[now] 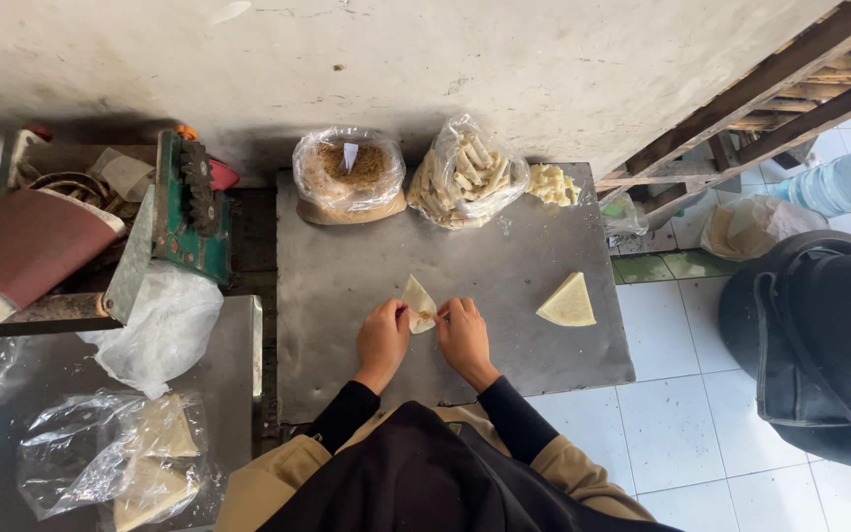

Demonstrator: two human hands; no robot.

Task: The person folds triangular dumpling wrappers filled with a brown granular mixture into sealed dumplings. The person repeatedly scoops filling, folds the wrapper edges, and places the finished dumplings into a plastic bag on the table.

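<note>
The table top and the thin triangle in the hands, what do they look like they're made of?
Table top: probably sheet metal, dull grey, faintly smudged sheen.
Triangle: likely thin dough wrapper, pale cream and matte, pinched between left hand and right hand.

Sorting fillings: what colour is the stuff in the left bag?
Brown, crumbly filling in the clear bag, head view.

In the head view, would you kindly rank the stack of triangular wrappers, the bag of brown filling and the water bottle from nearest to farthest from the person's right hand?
From the right hand:
1. Stack of triangular wrappers, just to its right on the metal table.
2. Bag of brown filling, at the table's far left edge.
3. Water bottle, far right, off the table.
</note>
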